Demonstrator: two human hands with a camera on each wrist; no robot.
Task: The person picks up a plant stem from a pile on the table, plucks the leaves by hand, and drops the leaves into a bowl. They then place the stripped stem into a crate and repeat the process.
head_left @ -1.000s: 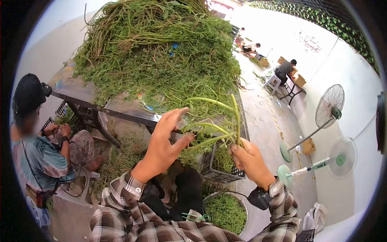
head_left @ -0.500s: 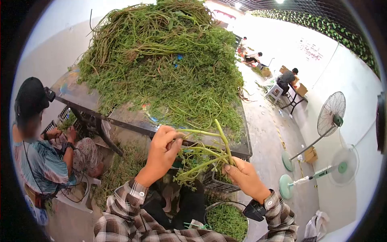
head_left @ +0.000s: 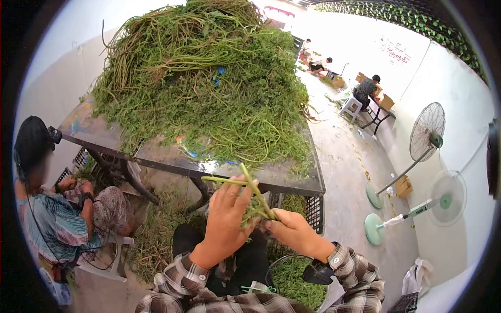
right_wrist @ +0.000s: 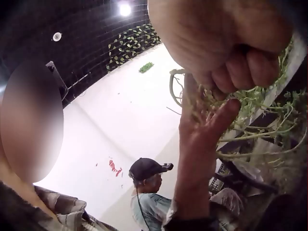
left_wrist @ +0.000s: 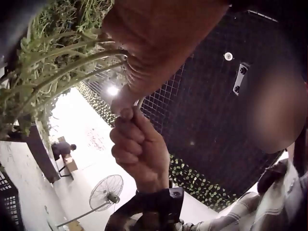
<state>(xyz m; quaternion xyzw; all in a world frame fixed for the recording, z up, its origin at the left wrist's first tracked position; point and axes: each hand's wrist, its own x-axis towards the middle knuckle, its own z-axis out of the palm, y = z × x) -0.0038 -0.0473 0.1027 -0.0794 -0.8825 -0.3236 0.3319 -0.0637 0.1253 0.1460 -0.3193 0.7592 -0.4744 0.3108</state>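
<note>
Green stems (head_left: 257, 190) lean toward eleven o'clock, your right hand's fingers clamped on them (head_left: 300, 232) — seemingly for steadiness; your left hand's (head_left: 223, 221) grip, I cannot tell.

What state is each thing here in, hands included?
Left hand: curled round long green stems.
Right hand: pinching stems.
Stems: held by both hands.
Dark-topped table: heaped with leafy greens.
Black plastic crate: partly hidden.
White plastic stool: occupied.
Dark wire-caged fan: standing; cannot tell if running.
Pale green fan: likewise.
</note>
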